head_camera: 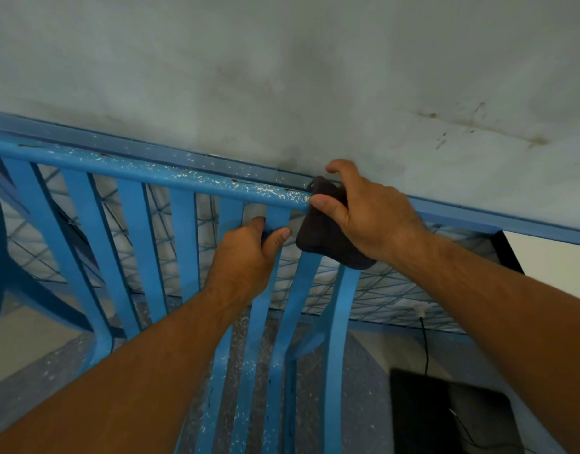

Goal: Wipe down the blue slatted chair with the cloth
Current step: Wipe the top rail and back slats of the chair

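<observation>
The blue slatted chair (144,172) fills the lower left, its top rail speckled with white flecks and its back slats running down toward me. My right hand (363,214) presses a dark brown cloth (327,237) around the right end of the top rail, thumb on the rail's near side, fingers over the far side. The cloth hangs down over the top of the rightmost slats. My left hand (249,253) grips one slat just below the rail, fingers wrapped round it.
A stained grey-white wall (314,77) stands right behind the chair, with a blue skirting band (494,217) along its foot. A black box (452,421) with a thin black cable sits on the floor at lower right. Speckled floor shows between the slats.
</observation>
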The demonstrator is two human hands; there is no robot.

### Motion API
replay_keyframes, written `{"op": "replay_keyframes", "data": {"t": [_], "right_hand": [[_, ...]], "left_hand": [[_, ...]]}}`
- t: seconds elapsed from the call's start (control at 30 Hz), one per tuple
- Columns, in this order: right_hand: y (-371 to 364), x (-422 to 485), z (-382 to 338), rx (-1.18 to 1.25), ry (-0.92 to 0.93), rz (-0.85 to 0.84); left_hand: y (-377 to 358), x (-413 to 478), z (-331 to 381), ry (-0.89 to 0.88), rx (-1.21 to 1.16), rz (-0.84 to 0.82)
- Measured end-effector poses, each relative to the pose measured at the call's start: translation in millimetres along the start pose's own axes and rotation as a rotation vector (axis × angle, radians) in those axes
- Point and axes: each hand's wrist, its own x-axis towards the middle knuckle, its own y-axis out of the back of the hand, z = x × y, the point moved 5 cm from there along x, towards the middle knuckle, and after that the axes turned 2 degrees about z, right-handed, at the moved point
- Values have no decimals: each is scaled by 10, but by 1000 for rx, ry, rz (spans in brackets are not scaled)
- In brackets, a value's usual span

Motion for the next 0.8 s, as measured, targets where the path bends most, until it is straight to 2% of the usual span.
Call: {"op": "replay_keyframes", "data": {"t": [0.07,0.13,0.3,0.43,0.5,0.6,0.73,0.77,0.8], "right_hand": [[2,-36,-20,29,87,87],[-35,-56,-34,-26,145,66],[-19,104,64,-187,139,-336],[-55,290,-18,-122,103,-446],[-63,259,-35,-166,102,-397],[-53,108,-52,-284,199,-124],[-28,-55,-135,-187,426,210],[-22,-44,-136,-167,455,210],[-23,9,-124,-137,422,120]], "left_hand": [[6,-3,-2,-1,7,2],[20,-5,7,-2,17,7],[10,3,27,15,-3,-21],[94,-53,40,26,67,-22],[218,-129,22,39,113,34],[462,-227,6,46,179,168],[652,-226,-63,80,157,253],[682,-214,-97,84,142,265],[707,-204,-140,91,124,274]]}}
